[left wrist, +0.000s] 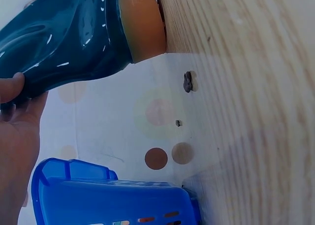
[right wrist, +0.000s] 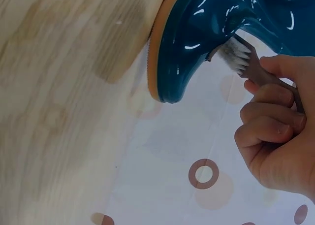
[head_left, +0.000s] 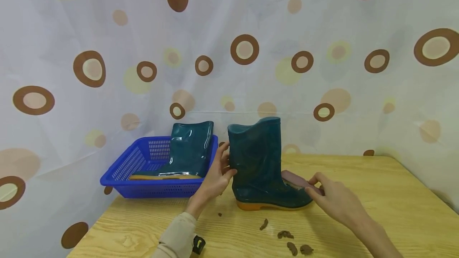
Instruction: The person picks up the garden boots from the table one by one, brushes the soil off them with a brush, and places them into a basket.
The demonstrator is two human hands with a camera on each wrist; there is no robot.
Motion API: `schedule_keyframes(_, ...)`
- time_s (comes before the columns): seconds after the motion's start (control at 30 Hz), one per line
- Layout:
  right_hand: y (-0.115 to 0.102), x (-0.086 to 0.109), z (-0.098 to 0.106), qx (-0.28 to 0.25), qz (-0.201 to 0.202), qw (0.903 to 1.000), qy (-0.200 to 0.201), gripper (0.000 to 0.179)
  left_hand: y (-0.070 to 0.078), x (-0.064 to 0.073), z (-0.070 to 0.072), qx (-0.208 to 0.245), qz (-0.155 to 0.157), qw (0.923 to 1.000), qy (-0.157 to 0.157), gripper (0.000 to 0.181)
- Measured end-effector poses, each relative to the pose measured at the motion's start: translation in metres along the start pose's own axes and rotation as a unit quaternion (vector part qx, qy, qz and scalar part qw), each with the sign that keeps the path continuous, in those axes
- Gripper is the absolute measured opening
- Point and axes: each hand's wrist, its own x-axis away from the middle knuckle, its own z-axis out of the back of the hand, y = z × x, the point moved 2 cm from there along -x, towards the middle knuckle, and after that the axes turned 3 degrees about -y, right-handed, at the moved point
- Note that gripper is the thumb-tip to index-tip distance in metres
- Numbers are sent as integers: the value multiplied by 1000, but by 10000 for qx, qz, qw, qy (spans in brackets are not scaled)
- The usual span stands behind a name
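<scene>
A dark green rain boot (head_left: 256, 162) with an orange sole stands upright on the wooden table, toe to the right. My left hand (head_left: 216, 174) grips the back of its shaft, thumb on the near side; in the left wrist view the fingers (left wrist: 34, 107) pass behind the shaft. My right hand (head_left: 338, 202) holds a brush (head_left: 297, 179) by its handle. The pale bristles (right wrist: 234, 55) lie against the top of the boot's foot, where a brown smear shows beside them in the right wrist view.
Several brown clumps (head_left: 285, 234) lie on the table (head_left: 376, 194) in front of the boot. A blue plastic basket (head_left: 157, 190) at the left holds a second green boot (head_left: 191, 148). A black object (head_left: 198, 245) shows by my left sleeve. A dotted curtain (head_left: 251, 83) hangs behind.
</scene>
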Motion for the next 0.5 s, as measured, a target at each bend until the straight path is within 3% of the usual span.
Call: schedule_keyframes(0.5,24,-2,-5,-240,-111,9994,-228,38,-1,0,0,-11,-74,10000,-13,85)
